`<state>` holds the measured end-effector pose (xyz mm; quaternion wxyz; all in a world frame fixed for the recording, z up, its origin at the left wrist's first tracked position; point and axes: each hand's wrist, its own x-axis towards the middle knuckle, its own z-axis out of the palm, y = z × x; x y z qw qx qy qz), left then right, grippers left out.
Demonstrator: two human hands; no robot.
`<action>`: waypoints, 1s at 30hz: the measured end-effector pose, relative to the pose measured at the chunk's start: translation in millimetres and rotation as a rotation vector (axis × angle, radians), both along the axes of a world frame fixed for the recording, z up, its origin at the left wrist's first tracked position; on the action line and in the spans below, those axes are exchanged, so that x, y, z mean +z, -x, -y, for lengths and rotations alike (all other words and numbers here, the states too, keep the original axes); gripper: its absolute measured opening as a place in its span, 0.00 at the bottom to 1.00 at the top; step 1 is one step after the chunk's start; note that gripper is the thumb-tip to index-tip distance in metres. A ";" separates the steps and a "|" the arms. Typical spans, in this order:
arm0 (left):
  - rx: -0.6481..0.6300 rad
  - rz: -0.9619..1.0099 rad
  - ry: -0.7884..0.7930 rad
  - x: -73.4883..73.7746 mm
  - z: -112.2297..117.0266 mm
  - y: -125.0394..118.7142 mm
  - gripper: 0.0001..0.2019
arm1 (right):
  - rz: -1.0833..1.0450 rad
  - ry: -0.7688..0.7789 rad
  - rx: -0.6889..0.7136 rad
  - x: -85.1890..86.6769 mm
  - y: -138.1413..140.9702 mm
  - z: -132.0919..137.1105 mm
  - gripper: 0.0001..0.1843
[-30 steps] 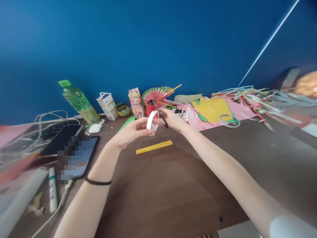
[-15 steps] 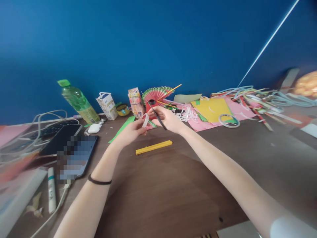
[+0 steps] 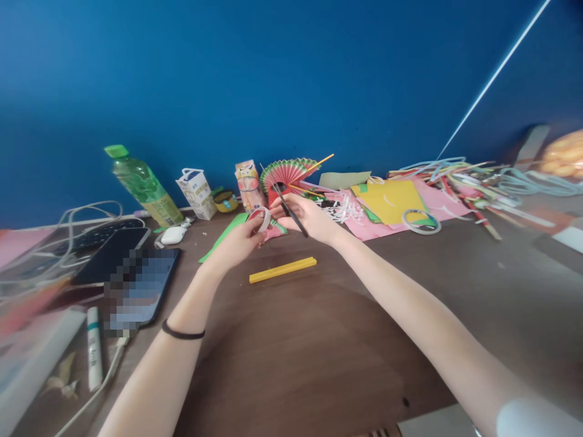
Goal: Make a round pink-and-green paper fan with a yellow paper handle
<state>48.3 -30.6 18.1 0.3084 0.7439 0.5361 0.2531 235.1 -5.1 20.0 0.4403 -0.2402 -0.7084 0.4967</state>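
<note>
My left hand [image 3: 243,240] is closed around a roll of white tape [image 3: 266,220], which is tilted up on its edge. Beside it, my right hand [image 3: 308,218] grips a slim, dark, pen-like tool [image 3: 296,220] whose thin end points up and away; its exact kind I cannot make out. A pleated red and green paper fan [image 3: 291,172] stands just behind both hands, its lower part hidden by the right fingers. Closer to me, a yellow folded strip [image 3: 282,270] lies on the table. Under the left hand's far side is a green paper strip [image 3: 223,235].
On the left are a green bottle [image 3: 143,185], a milk carton [image 3: 197,193], a phone [image 3: 148,288], cables and a marker [image 3: 95,349]. Yellow paper [image 3: 392,203], another tape roll [image 3: 421,223] and loose straws [image 3: 473,188] lie right. A blue wall [image 3: 291,79] rises behind.
The tape roll in my left hand has turned, so its ring shows more openly. My right hand and its dark tool have shifted only slightly.
</note>
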 end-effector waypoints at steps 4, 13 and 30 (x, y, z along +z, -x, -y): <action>0.096 -0.122 -0.095 2.4 0.5 -0.7 0.22 | -0.025 0.100 0.010 4.1 -1.8 1.4 0.17; 0.085 -0.271 -0.371 0.9 1.0 1.8 0.16 | -0.197 0.374 0.064 10.5 -10.1 0.1 0.14; 0.064 -0.257 -0.485 16.5 6.8 6.2 0.14 | 0.387 0.097 0.014 32.2 -64.8 -5.8 0.16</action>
